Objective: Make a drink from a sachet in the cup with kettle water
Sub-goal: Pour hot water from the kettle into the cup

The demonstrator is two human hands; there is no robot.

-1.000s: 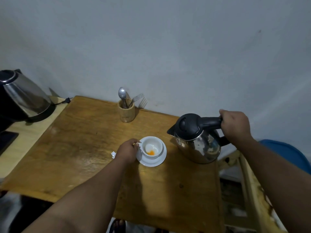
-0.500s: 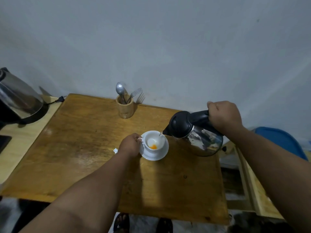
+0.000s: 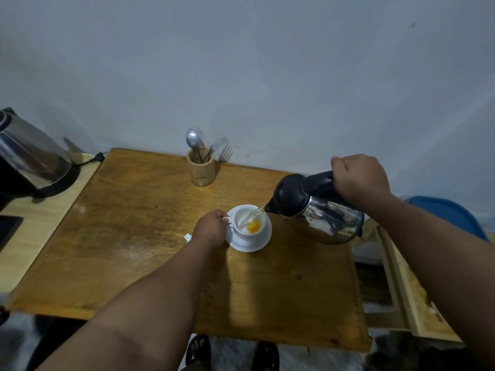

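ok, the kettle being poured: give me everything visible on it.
The kettle has a shiny steel body, black lid and black handle. It is lifted off the wooden table and tilted left, spout over the white cup, a thin stream of water falling in. The right hand grips the handle; nothing else touches it.

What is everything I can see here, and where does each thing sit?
Table: 1, brown wood, centre.
Cup: 1, white, on the saucer, orange powder inside, water streaming in.
Saucer: 1, white, mid-table.
Kettle: 1, steel with black lid and handle, tilted over the cup.
Second kettle: 1, steel and black, far left on a paler surface.
Holder: 1, wooden, table's back edge.
Spoon: 1, metal, in the holder.
Fork: 1, metal, in the holder.
Plug: 1, black, beside the second kettle.
Scrap: 1, white, by the left hand.
Left hand: at the cup's handle.
Right hand: gripping the kettle handle.
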